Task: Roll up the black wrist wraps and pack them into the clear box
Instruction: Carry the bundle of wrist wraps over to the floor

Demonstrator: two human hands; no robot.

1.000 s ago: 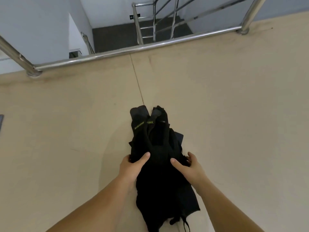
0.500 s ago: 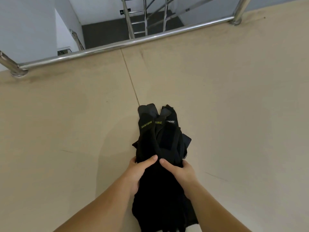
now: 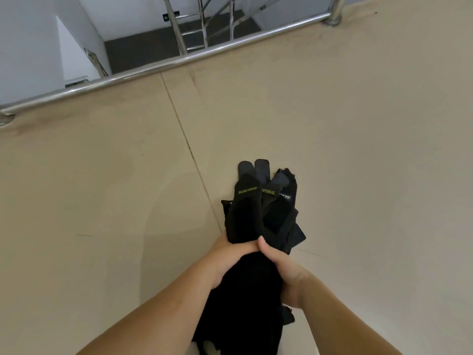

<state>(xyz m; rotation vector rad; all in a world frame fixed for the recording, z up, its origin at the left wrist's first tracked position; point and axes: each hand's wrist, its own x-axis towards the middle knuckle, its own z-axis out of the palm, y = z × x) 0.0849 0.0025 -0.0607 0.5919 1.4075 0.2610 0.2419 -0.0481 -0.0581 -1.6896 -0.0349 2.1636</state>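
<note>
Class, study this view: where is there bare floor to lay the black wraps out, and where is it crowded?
Bare beige floor lies right of the wrist wraps, up to the railing, and left of the floor seam, below the railing. Crowded only at the near middle, where the left hand and right hand grip them.

Soft, even indoor light; wide-angle distortion.
Faint shadow on floor (image 3: pixel 102 226) at 9 o'clock of the wrist wraps (image 3: pixel 245 221); handrail (image 3: pixel 153 67) bows at 12 o'clock with thin glare; black fabric shows little detail.
</note>
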